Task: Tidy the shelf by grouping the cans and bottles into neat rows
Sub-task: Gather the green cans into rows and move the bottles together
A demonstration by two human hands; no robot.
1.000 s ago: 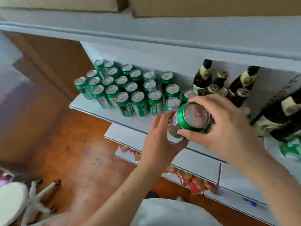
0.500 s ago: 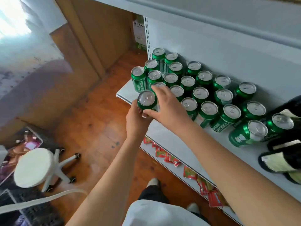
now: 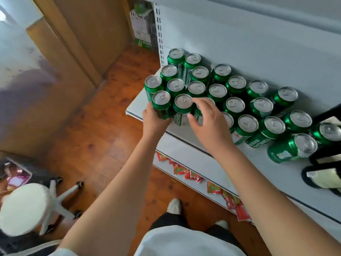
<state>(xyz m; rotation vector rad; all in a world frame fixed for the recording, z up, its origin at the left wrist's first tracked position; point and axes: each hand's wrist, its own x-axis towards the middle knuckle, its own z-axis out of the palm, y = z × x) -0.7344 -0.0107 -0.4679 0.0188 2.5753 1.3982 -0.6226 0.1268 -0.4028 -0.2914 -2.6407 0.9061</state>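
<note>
At frame centre the left hand (image 3: 154,120) wraps the upright corner can (image 3: 160,104) at the shelf's (image 3: 184,143) front-left edge, while the right hand (image 3: 208,122), fingers loosely spread and holding nothing, hovers just right of the neighbouring can (image 3: 183,109).

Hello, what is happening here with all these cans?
A person is tidying green cans on a white shelf. The left hand grips the front corner can at the shelf's left end. The right hand reaches over the next cans, fingers loosely spread. Dark bottles lie at the right.
</note>
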